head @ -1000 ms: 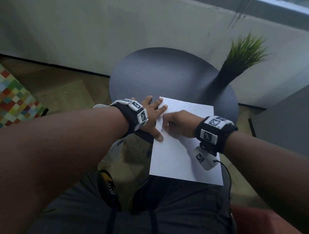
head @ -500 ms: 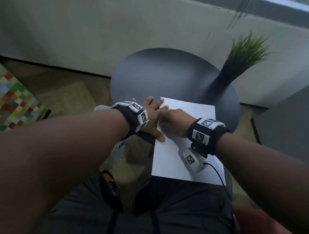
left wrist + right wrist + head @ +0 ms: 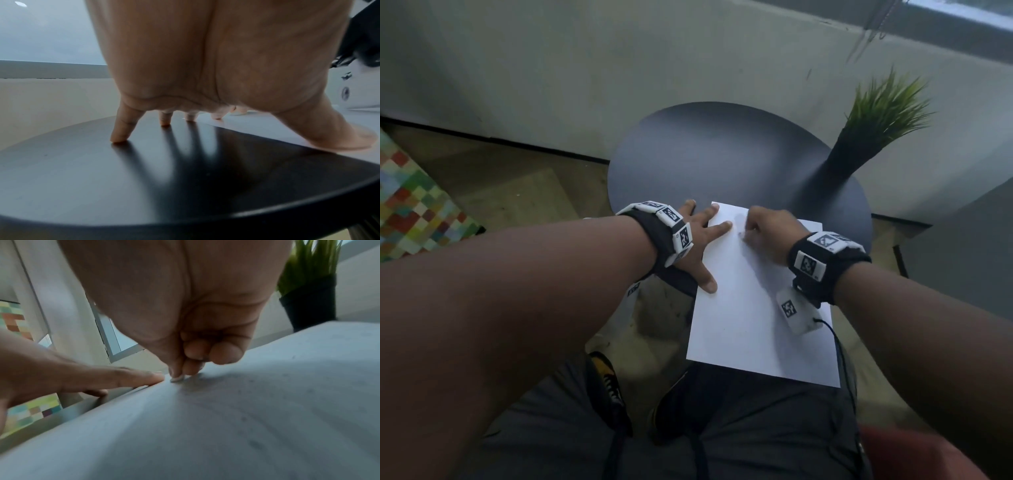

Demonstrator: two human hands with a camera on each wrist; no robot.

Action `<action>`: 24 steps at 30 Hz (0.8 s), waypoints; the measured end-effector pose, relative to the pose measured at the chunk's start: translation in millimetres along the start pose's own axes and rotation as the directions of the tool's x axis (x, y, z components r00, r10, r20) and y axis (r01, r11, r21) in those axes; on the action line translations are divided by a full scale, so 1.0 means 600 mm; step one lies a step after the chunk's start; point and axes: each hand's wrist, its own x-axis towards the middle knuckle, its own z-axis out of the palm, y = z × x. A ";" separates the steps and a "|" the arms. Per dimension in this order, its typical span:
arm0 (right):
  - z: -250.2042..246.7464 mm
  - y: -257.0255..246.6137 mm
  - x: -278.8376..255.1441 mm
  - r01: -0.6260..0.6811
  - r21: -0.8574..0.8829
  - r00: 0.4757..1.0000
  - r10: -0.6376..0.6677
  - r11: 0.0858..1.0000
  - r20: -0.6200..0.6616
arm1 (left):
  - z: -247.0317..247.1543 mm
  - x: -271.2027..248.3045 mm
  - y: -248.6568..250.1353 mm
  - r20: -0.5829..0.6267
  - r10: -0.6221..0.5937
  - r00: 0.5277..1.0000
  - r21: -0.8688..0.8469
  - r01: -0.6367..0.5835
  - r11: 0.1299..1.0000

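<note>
A white sheet of paper (image 3: 750, 325) lies on the near right part of a round dark table (image 3: 705, 154) and overhangs its near edge above my lap. My left hand (image 3: 703, 246) lies flat with spread fingers at the sheet's left edge. Its forefinger and thumb rest on the paper (image 3: 257, 128) and its other fingertips (image 3: 119, 138) on the tabletop (image 3: 144, 178). My right hand (image 3: 770, 228) is curled near the sheet's far left corner. In the right wrist view its thumb and forefinger tips (image 3: 180, 371) press down on the paper (image 3: 246, 418), close to the left forefinger (image 3: 144, 378).
A black pot (image 3: 839, 168) with green grass-like leaves (image 3: 883, 106) stands at the table's right rear, near my right hand. A pale wall runs behind the table. A chequered coloured mat (image 3: 410, 205) lies on the floor at left. My legs (image 3: 722, 428) sit under the overhanging sheet.
My right hand has slid over the sheet away from me, toward its far edge, with its fingers still curled. The left hand has kept its place at the left edge.
</note>
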 end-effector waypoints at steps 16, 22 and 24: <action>0.020 -0.023 -0.055 0.136 0.081 0.979 -0.147 0.987 0.144 | -0.003 -0.002 -0.004 0.029 0.012 1.000 0.008 -0.012 1.000; -0.022 0.126 -0.045 -0.257 0.130 0.966 0.260 0.958 -0.006 | 0.012 -0.028 -0.023 -0.007 -0.018 1.000 -0.050 0.017 0.999; -0.027 0.158 -0.054 -0.304 0.188 0.949 0.314 0.934 -0.026 | 0.020 -0.049 -0.035 -0.041 -0.057 0.998 -0.090 0.053 0.995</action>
